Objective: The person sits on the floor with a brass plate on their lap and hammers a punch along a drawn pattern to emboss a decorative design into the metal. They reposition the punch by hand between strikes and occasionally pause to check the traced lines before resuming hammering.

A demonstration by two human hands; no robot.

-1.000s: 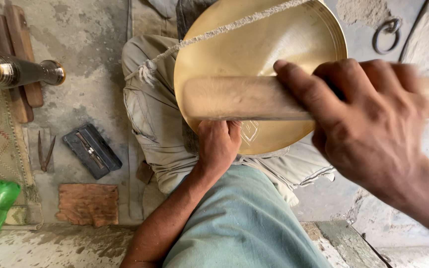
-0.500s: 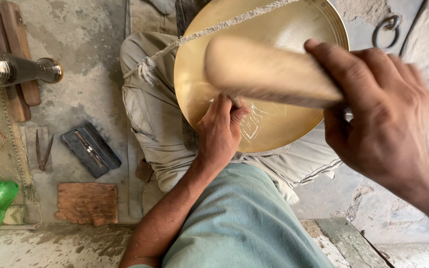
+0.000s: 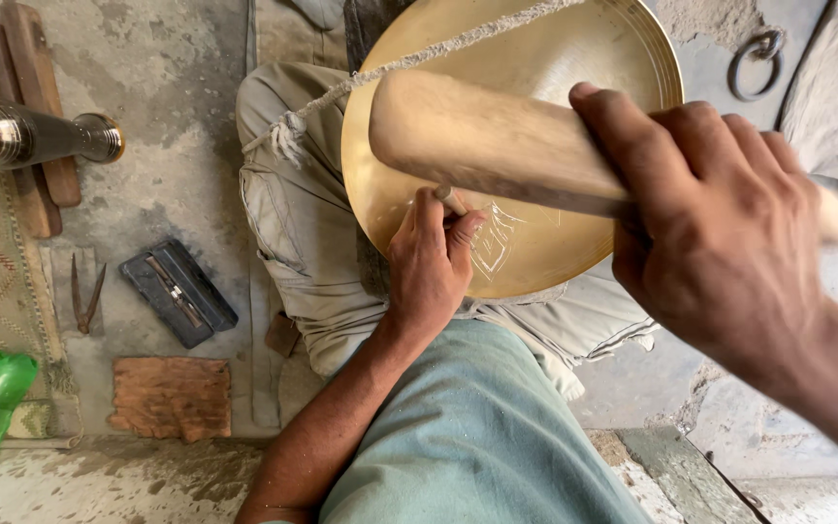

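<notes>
1. Here, we see the brass plate (image 3: pixel 574 68) resting on our lap, largest of all, engraved lines near its lower edge.
2. Our right hand (image 3: pixel 720 243) grips the wooden mallet (image 3: pixel 487 141) above the plate.
3. Our left hand (image 3: pixel 429 272) pinches a small chisel (image 3: pixel 450 199) against the plate.
4. A dark sharpening block (image 3: pixel 178 293) lies on the floor to the left.
</notes>
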